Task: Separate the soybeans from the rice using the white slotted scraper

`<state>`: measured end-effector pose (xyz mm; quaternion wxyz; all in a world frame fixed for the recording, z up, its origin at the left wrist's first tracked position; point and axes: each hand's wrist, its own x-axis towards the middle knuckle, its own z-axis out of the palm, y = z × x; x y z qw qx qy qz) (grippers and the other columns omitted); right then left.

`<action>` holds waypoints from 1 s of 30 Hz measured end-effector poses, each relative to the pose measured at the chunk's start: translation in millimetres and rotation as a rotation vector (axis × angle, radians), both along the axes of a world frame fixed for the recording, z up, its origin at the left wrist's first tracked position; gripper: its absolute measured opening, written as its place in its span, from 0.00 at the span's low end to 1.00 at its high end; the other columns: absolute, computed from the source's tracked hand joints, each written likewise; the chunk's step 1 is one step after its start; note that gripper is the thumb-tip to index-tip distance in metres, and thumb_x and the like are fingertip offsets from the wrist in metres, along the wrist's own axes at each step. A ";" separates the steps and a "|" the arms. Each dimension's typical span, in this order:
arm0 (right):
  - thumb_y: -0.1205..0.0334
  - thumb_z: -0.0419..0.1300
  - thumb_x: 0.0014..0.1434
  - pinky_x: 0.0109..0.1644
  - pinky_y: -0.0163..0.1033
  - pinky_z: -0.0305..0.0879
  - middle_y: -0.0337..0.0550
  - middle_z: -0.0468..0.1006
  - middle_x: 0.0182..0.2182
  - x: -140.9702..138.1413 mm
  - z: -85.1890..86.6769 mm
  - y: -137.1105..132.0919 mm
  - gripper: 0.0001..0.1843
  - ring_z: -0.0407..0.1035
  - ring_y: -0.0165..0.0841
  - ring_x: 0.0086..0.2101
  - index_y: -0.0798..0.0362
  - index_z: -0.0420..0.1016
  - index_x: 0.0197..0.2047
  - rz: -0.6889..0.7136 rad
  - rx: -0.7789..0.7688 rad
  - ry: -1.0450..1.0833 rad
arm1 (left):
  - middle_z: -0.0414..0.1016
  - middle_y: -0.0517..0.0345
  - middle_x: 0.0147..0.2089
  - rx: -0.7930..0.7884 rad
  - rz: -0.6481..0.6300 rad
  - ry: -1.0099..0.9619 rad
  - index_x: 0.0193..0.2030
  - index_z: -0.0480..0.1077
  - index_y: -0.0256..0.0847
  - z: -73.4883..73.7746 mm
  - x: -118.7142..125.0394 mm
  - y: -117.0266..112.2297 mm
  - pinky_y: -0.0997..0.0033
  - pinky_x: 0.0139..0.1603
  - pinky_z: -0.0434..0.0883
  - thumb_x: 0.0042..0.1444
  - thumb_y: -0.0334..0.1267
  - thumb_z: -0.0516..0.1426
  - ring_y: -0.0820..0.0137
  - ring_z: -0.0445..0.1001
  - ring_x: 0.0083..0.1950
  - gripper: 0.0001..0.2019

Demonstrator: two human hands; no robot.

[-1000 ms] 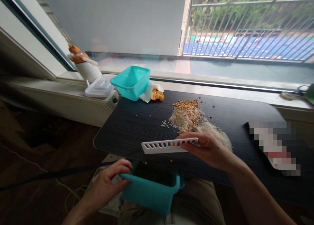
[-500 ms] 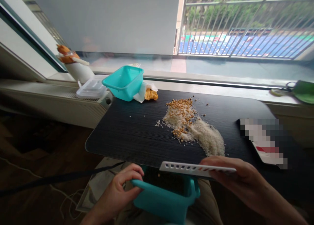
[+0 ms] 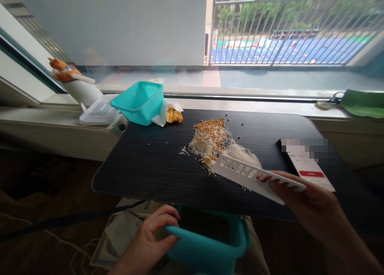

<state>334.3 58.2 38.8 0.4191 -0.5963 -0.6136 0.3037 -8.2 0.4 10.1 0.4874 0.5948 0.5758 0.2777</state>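
My right hand (image 3: 312, 205) is closed on a white slotted plastic scraper (image 3: 246, 175), holding it tilted at the near edge of a pile of white rice and yellow beans (image 3: 217, 145) on the black tabletop (image 3: 150, 167). My left hand (image 3: 150, 239) grips the rim of a teal plastic basket (image 3: 210, 243) held just below the table's front edge, over my lap. The scraper's far end touches the grains.
A second teal tub (image 3: 138, 102) sits at the back left beside a clear lidded box (image 3: 97, 113), a white cup (image 3: 81, 89) and an orange snack on tissue (image 3: 174, 115). A phone (image 3: 309, 163) lies right. A green object (image 3: 363, 103) rests on the windowsill.
My right hand swept the scraper back to the table's front edge over the basket, then lifted it forward again to the grain pile. My view shifted rightwards.
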 end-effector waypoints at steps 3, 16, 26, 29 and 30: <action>0.50 0.65 0.56 0.34 0.39 0.76 0.39 0.86 0.35 -1.3 4.4 -5.4 0.11 0.79 0.40 0.31 0.42 0.83 0.41 -0.056 -0.021 0.026 | 0.76 0.55 0.40 -0.011 -0.012 0.002 0.27 0.76 0.41 1.8 0.6 1.3 0.77 0.43 0.72 0.46 0.26 0.59 0.65 0.77 0.42 0.07; 0.49 0.68 0.52 0.35 0.29 0.74 0.41 0.86 0.33 -14.1 17.9 -15.1 0.13 0.79 0.34 0.31 0.46 0.85 0.38 0.072 -0.198 0.231 | 0.73 0.56 0.39 0.001 -0.068 -0.021 0.27 0.73 0.40 1.0 -1.0 2.0 0.76 0.43 0.70 0.50 0.27 0.58 0.66 0.75 0.41 0.06; 0.56 0.62 0.61 0.36 0.31 0.73 0.43 0.85 0.35 -54.1 17.0 -0.1 0.10 0.78 0.35 0.33 0.49 0.83 0.41 0.364 -0.177 0.200 | 0.72 0.57 0.36 0.090 -0.058 0.119 0.28 0.72 0.40 -1.7 -25.6 -6.6 0.75 0.41 0.71 0.50 0.27 0.59 0.66 0.75 0.40 0.05; 0.59 0.59 0.64 0.34 0.29 0.72 0.42 0.84 0.36 -67.2 18.3 3.2 0.11 0.76 0.32 0.32 0.49 0.83 0.41 0.531 -0.161 0.120 | 0.72 0.58 0.35 0.151 -0.068 0.148 0.28 0.72 0.41 -4.8 -35.7 -11.3 0.74 0.42 0.71 0.53 0.28 0.58 0.65 0.74 0.40 0.05; 0.59 0.59 0.64 0.33 0.29 0.72 0.42 0.84 0.36 -68.1 19.2 2.7 0.10 0.76 0.32 0.31 0.49 0.83 0.41 0.542 -0.171 0.125 | 0.72 0.58 0.34 0.161 -0.076 0.155 0.28 0.71 0.41 -5.3 -38.0 -13.2 0.73 0.42 0.71 0.54 0.28 0.57 0.66 0.74 0.39 0.06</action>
